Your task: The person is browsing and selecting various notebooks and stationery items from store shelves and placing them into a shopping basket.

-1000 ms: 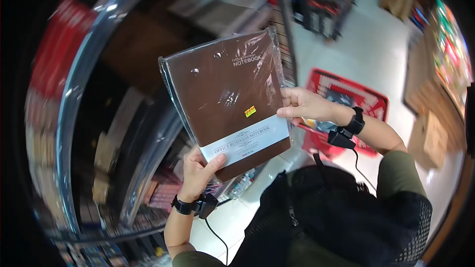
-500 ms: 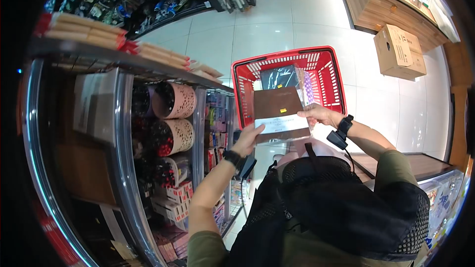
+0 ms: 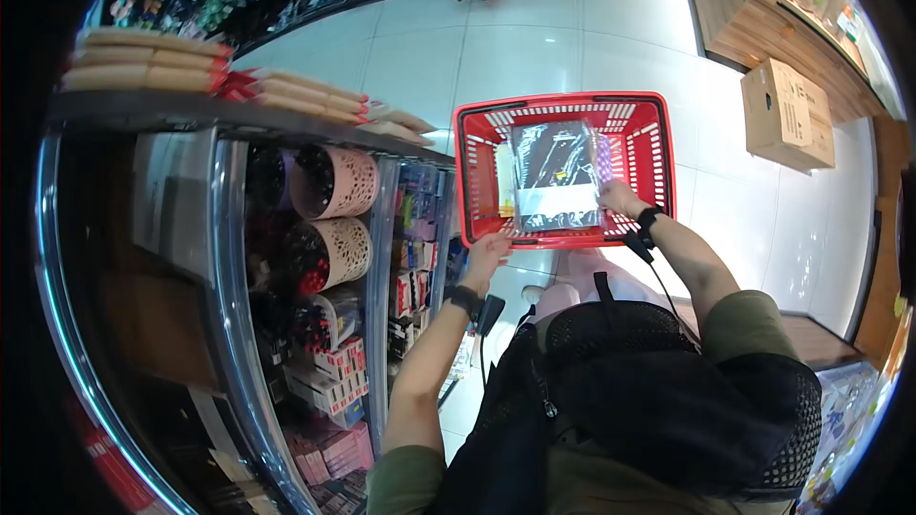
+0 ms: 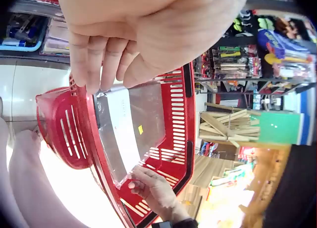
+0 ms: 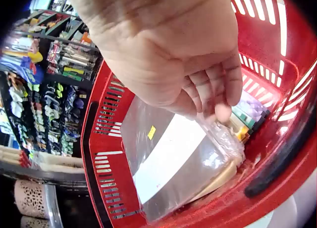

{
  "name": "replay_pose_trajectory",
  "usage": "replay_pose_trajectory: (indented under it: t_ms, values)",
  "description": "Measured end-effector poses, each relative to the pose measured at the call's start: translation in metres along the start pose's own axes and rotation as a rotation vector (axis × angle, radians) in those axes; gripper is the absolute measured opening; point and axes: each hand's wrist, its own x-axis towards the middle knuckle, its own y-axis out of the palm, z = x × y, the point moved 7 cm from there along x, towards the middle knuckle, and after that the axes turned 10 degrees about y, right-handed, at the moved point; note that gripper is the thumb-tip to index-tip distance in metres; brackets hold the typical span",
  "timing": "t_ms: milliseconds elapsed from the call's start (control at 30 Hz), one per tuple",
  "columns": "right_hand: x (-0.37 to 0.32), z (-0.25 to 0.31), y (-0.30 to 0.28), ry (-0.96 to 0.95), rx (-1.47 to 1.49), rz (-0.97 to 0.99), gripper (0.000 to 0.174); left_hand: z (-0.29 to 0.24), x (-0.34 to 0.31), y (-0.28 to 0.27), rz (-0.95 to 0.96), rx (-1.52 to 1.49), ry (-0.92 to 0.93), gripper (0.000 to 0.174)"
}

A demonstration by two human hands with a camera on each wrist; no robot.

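The brown notebook [image 3: 558, 157] in clear plastic, with a white band and yellow sticker, lies inside the red basket [image 3: 469, 172]. Loosely bent fingers of my right hand [image 3: 625, 200] touch the plastic at its right edge; the right wrist view shows this hand [image 5: 168, 50] over the crinkled wrap. At the basket's near left corner is my left hand [image 3: 489, 257], relaxed and holding nothing. In the left wrist view that hand [image 4: 148, 35] hangs above the rim, apart from the notebook [image 4: 143, 109].
Shelves [image 3: 229, 277] with round perforated holders [image 3: 348, 253] stand on the left, flat packages [image 3: 153, 67] on top. A cardboard box [image 3: 787, 114] sits on the tiled floor [image 3: 735, 219] at right, beside a wooden display unit [image 3: 725, 0]. Purple items show in the basket.
The notebook has gone from both hands' hold down into the basket. My left hand has let go and moved to the near rim; the right remains at the notebook's edge.
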Motion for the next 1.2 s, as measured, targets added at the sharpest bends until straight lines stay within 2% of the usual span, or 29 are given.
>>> replay_pose_trajectory:
  t_ms: [33,100,133,167,200,267,300,367,433,467,500,533,567,600,633,700,733,767,800,867,900,933,967,1000,1033,1067,1100,1167,1200]
  values:
    - [-0.005,-0.002,0.006,0.011,0.059,0.027,0.015,0.004,-0.014,-0.007,-0.018,-0.019,-0.003,0.025]
    - [-0.044,0.021,-0.001,0.009,-0.048,0.048,0.018,0.009,-0.044,-0.022,-0.028,-0.012,0.072,0.026]
    - [-0.028,0.007,0.005,-0.187,-0.373,-0.105,0.025,0.014,-0.060,-0.031,-0.040,-0.011,0.136,0.024]
    - [-0.033,-0.001,0.001,-0.125,-0.360,-0.171,0.031,0.018,-0.076,-0.041,-0.071,-0.008,0.205,0.021]
    - [-0.038,0.005,0.003,-0.170,-0.432,-0.245,0.029,0.012,-0.099,-0.051,-0.111,0.020,0.278,0.018]
    - [-0.077,0.062,0.009,-0.313,-0.473,-0.252,0.027,0.000,-0.140,-0.072,-0.200,0.104,0.385,0.017]
    - [-0.073,0.074,0.022,-0.370,-0.515,-0.221,0.024,-0.014,-0.165,-0.082,-0.247,0.198,0.446,0.018]
    - [-0.089,0.134,0.045,-0.543,-0.453,-0.118,0.023,-0.051,-0.222,-0.101,-0.335,0.262,0.588,0.020]
    - [-0.141,0.222,0.068,-0.717,-0.410,-0.029,0.016,-0.089,-0.282,-0.124,-0.483,0.376,0.643,0.020]
    - [-0.181,0.270,0.080,-0.934,-0.365,-0.012,0.014,-0.109,-0.314,-0.136,-0.577,0.444,0.710,0.019]
    - [-0.234,0.321,0.089,-0.932,-0.458,0.049,0.018,-0.128,-0.346,-0.145,-0.662,0.515,0.772,0.018]
    - [-0.281,0.362,0.099,-1.130,-0.364,0.093,0.016,-0.145,-0.377,-0.155,-0.757,0.545,0.826,0.017]
    - [-0.318,0.391,0.112,-1.155,-0.331,0.207,0.015,-0.157,-0.411,-0.165,-0.847,0.576,0.884,0.016]
    - [-0.361,0.419,0.120,-1.314,-0.337,0.203,0.017,-0.169,-0.442,-0.174,-0.949,0.651,0.921,0.016]
    - [-0.401,0.443,0.131,-1.431,-0.307,0.285,0.017,-0.176,-0.473,-0.184,-1.047,0.727,0.956,0.017]
    - [-0.457,0.478,0.157,-1.481,-0.276,0.458,0.017,-0.177,-0.522,-0.213,-1.200,0.631,0.911,0.017]
    - [-0.474,0.495,0.174,-1.450,-0.287,0.582,0.019,-0.186,-0.548,-0.223,-1.280,0.762,0.940,0.018]
    - [-0.499,0.511,0.186,-1.486,-0.385,0.541,0.020,-0.193,-0.570,-0.234,-1.358,0.895,0.965,0.018]
    - [-0.515,0.525,0.203,-1.549,-0.342,0.570,0.021,-0.188,-0.583,-0.255,-1.427,0.841,0.901,0.021]
    - [-0.532,0.554,0.237,-1.558,-0.364,0.614,0.028,-0.169,-0.599,-0.307,-1.503,0.701,0.769,0.030]
    - [-0.536,0.568,0.253,-1.589,-0.312,0.600,0.037,-0.155,-0.601,-0.335,-1.508,0.616,0.703,0.035]
    - [-0.531,0.582,0.271,-1.570,-0.298,0.578,0.039,-0.146,-0.599,-0.354,-1.430,0.435,0.783,0.045]
    - [-0.526,0.595,0.288,-1.552,-0.285,0.555,0.042,-0.151,-0.605,-0.353,-1.439,0.431,0.798,0.045]
    - [-0.529,0.603,0.299,-1.567,-0.293,0.548,0.042,-0.154,-0.602,-0.351,-1.344,0.278,0.718,0.046]
    - [-0.526,0.611,0.310,-1.461,-0.326,0.522,0.042,-0.156,-0.598,-0.348,-1.243,0.131,0.635,0.046]
    - [-0.521,0.618,0.320,-1.354,-0.357,0.495,0.042,-0.163,-0.598,-0.342,-1.179,0.119,0.686,0.044]
    - [-0.524,0.625,0.326,-1.363,-0.364,0.488,0.042,-0.162,-0.598,-0.346,-1.183,0.114,0.698,0.044]
    - [-0.515,0.627,0.342,-1.155,-0.485,0.559,0.039,-0.158,-0.593,-0.359,-1.154,0.026,0.784,0.029]
    - [-0.513,0.629,0.344,-1.146,-0.466,0.541,0.037,-0.152,-0.590,-0.368,-1.149,-0.062,0.802,0.024]
